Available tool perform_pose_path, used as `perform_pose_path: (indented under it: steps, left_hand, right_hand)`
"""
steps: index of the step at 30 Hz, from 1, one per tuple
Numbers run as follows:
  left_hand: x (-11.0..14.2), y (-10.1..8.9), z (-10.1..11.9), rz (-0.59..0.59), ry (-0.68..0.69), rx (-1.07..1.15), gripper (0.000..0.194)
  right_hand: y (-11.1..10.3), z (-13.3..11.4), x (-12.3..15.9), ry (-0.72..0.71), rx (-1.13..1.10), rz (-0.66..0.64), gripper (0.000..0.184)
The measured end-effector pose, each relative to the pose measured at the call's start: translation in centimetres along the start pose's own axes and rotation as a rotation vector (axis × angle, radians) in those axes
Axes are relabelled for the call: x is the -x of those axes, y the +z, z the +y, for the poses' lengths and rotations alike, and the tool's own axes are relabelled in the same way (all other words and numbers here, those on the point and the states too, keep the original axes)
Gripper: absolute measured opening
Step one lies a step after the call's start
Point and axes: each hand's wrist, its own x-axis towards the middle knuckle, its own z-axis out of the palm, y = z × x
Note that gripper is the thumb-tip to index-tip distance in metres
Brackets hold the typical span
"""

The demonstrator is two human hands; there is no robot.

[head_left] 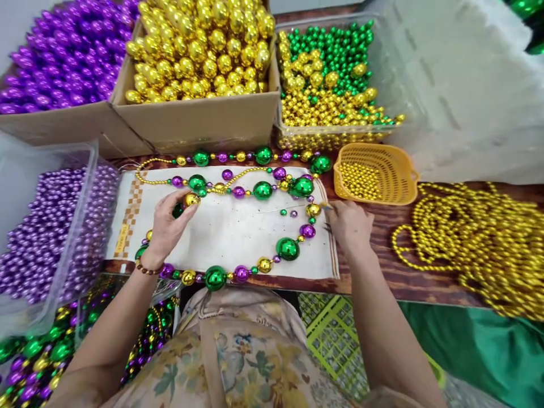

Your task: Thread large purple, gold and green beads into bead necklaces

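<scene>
My left hand [166,226] is over the left part of a white cloth [238,232], its thumb and fingers closed on a large gold bead [192,200]. Beside that bead a dark green one is partly covered by my fingers. A string of green, gold and purple beads [216,277] curves along the cloth's front edge and up its right side. At the cloth's right edge my right hand [352,226] is closed, near a gold bead [313,209]; what its fingertips pinch is too small to make out. A loose green bead [283,212] and a small purple bead [293,214] lie between the hands.
Cardboard boxes of purple beads [72,56] and gold beads [199,51] stand behind the cloth. A clear tub [399,85] of green and gold beads is beside them. An orange basket [399,175] and gold bead strands [488,243] lie right; a purple-bead tub [79,226] stands left.
</scene>
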Motion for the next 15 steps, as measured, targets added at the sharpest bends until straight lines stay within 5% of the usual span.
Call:
perform_pose_path:
  steps: [4, 7, 11, 13, 15]
  left_hand:
    - [-1.3, -1.4, 1.3, 0.066, -0.009, -0.008, 0.032]
    - [-2.2, -2.0, 2.4, 0.092, 0.020, 0.008, 0.031]
    - [-3.1, -2.3, 4.5, 0.088, 0.072, 0.098, 0.029]
    - [-3.3, -2.6, 5.6, 0.088, 0.080, 0.165, 0.030]
    - [-3.4, -3.3, 6.2, 0.094, 0.083, 0.226, 0.031]
  right_hand:
    - [-0.9, -1.8, -0.2, -0.101, 0.008, 0.137, 0.033]
    - [-2.2, -6.2, -0.9, -0.343, -0.120, 0.194, 0.034]
    - [-2.3, -14.9, -2.8, -0.791, -0.335, 0.101, 0.050]
    - [-2.0, -18.3, -3.7, -0.882, -0.377, 0.019, 0.053]
    - [-2.1, -20.1, -4.4, -0.894, -0.440, -0.074, 0.034]
